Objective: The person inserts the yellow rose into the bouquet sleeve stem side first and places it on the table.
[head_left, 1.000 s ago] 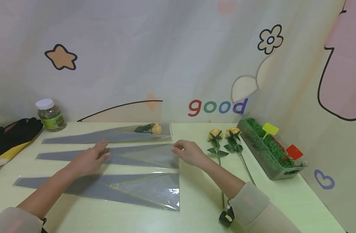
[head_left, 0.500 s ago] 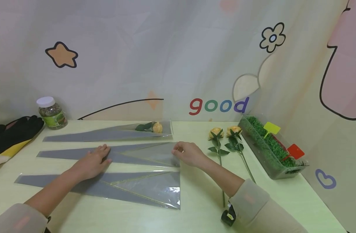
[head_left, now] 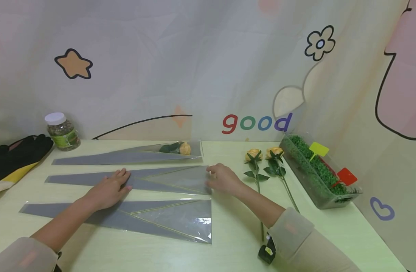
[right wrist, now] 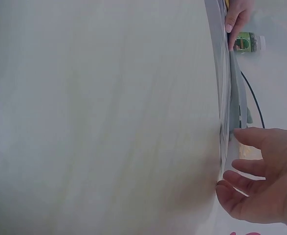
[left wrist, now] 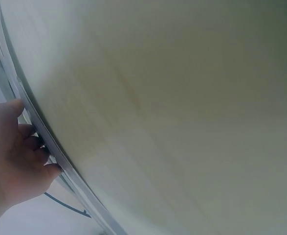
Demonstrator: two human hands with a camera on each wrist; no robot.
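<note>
Three long tapered flower sleeves, grey with clear wide ends, lie in rows on the table. My left hand [head_left: 107,190] rests flat on the middle sleeve [head_left: 174,180], its fingers straight. At that sleeve's wide right end is my right hand [head_left: 225,179], thumb and fingers apart at the edge; in the right wrist view, the fingers [right wrist: 246,183] are loosely bent there. The back sleeve [head_left: 102,158] has a yellow rose [head_left: 185,148] inside. Nearest me lies the front sleeve [head_left: 170,221], flat, partly under my left forearm.
Two yellow roses, one left [head_left: 253,155] and one right [head_left: 274,152], lie right of the sleeves. Beyond them stands a clear box of green grass [head_left: 317,173] with yellow and red tags. A jar [head_left: 62,132] and black-and-yellow gloves [head_left: 20,158] are at back left.
My left hand has come down flat onto the middle sleeve. My right hand stays at its wide end, thumb and fingers now spread apart more. The sleeves and roses lie as before.
</note>
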